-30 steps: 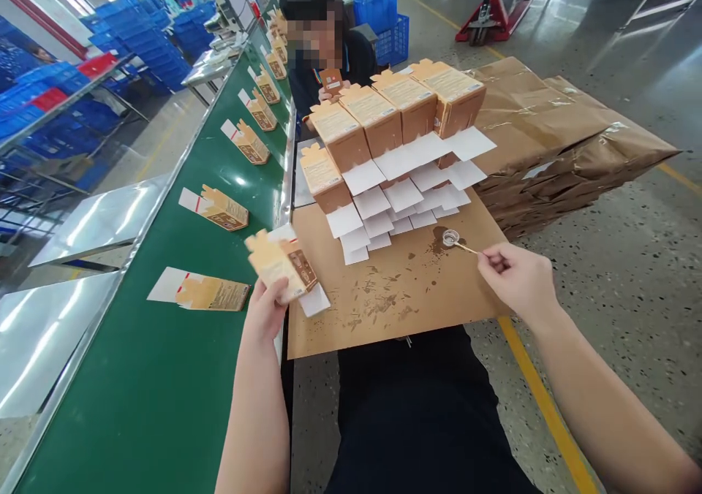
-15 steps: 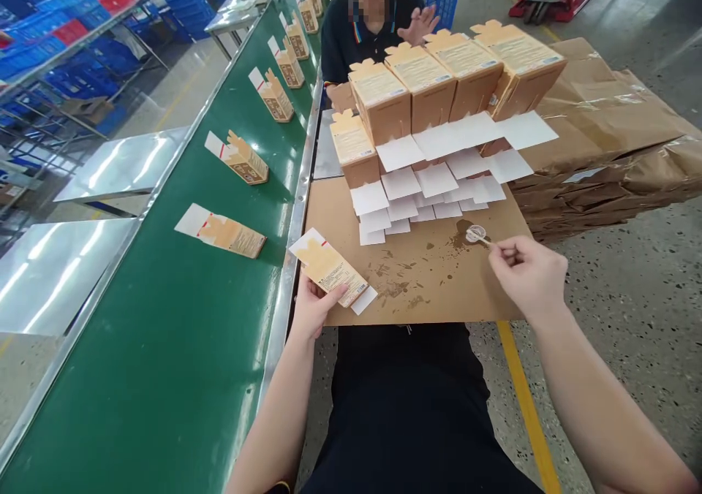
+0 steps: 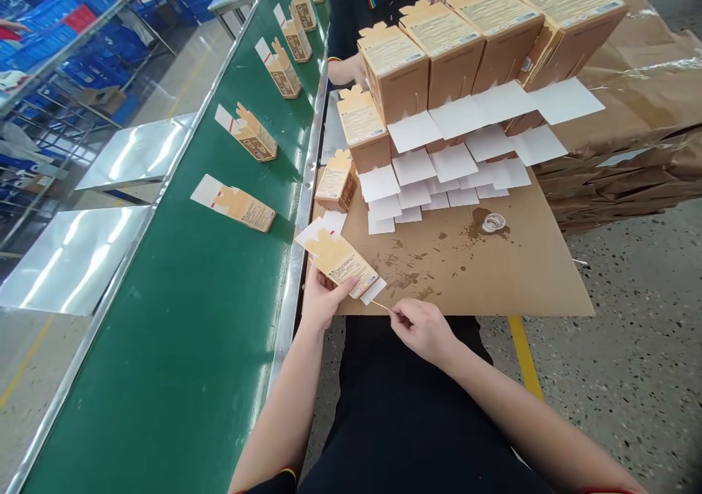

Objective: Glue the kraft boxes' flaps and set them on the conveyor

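Observation:
My left hand (image 3: pixel 325 297) grips a tan printed carton (image 3: pixel 343 264), tilted over the cardboard sheet's left edge, with its white end flap sticking out toward my right hand. In my right hand (image 3: pixel 421 326) is a thin cotton swab (image 3: pixel 381 305); its tip meets or lies very close to that white flap. A small clear cup (image 3: pixel 493 222) sits in a wet patch on the cardboard sheet (image 3: pixel 526 282). Beyond my left hand, another carton (image 3: pixel 336 180) stands on the sheet beside the stack, its white flap toward me.
Stacked cartons (image 3: pixel 398 70) with white flaps (image 3: pixel 417 128) rise at the back of the sheet. To the left, a green conveyor belt (image 3: pixel 164 355) carries a row of cartons (image 3: pixel 246 209). A co-worker (image 3: pixel 351 26) is behind the stack. Brown wrapped bundles (image 3: pixel 630 136) lie at right.
My right hand has brought the swab left from the cup to the held carton's flap. Another carton now stands beside the stack. The view has shifted slightly.

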